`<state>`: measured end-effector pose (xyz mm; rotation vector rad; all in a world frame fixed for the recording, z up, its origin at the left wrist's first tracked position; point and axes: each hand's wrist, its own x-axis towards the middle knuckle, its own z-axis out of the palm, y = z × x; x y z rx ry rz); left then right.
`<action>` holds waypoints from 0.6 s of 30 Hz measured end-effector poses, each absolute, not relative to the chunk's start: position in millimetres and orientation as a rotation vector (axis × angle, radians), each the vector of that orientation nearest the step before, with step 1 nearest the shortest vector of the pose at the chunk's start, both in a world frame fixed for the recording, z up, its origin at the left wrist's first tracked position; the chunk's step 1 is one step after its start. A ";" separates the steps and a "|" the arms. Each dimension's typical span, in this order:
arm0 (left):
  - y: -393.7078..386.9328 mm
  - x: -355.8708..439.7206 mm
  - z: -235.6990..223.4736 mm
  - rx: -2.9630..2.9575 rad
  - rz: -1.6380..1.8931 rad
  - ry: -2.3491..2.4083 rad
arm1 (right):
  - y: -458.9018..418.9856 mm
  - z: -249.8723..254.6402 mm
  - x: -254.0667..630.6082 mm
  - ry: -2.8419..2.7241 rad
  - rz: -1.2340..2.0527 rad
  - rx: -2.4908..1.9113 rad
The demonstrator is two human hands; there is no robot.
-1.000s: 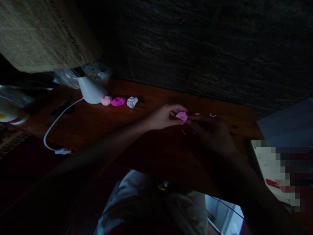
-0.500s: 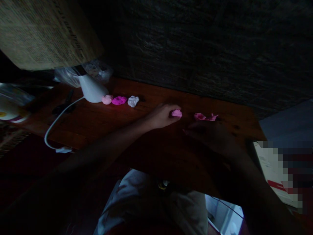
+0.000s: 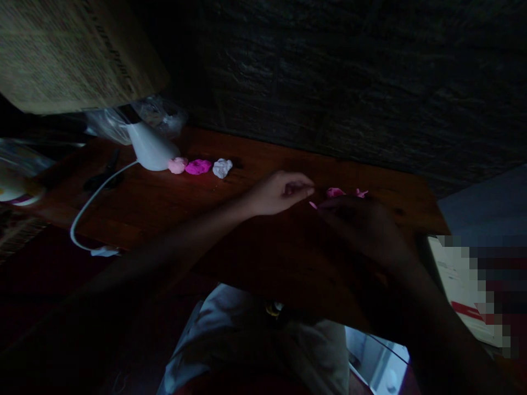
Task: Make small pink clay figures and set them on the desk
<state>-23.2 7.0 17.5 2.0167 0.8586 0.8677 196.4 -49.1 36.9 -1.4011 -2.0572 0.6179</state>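
Note:
My left hand (image 3: 282, 193) is over the middle of the wooden table (image 3: 263, 151), fingers curled and thumb close to the index fingertip. The inside of its grip is hidden, and I cannot see the pink clay lump there. Close by on the right, my dark, shadowed right hand (image 3: 358, 222) pinches a small pink clay piece (image 3: 313, 205) between its fingertips. Just beyond the right hand lie a cupped pink clay piece (image 3: 335, 192) and a spiky pink clay piece (image 3: 361, 193), both partly covered by that hand.
To the left sit a pale pink clay lump (image 3: 177, 165), a magenta clay lump (image 3: 198, 167) and a white clay lump (image 3: 223, 168), beside a white lamp base (image 3: 150, 148) with a cord (image 3: 76, 216). Dark scissors (image 3: 105, 175) lie farther left. A textured wall (image 3: 329, 82) borders the back.
The pink clay lump that showed at my left fingertips is out of sight, and those fingers have reached rightward. The small piece in my right hand shows more plainly. The view has shifted slightly.

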 end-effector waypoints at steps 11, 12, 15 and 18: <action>8.8 -24.3 20.6 1.654 0.728 0.659 | -52.0 33.7 195.2 -1.920 0.575 -1.316; 8.6 -24.1 20.8 1.655 0.733 0.669 | -51.8 33.3 195.6 -1.909 0.585 -1.315; 8.2 -23.9 21.6 1.674 0.737 0.671 | -52.0 33.4 196.1 -1.899 0.594 -1.342; 8.7 -24.0 21.2 1.704 0.741 0.645 | -53.4 35.0 195.3 -1.925 0.568 -1.358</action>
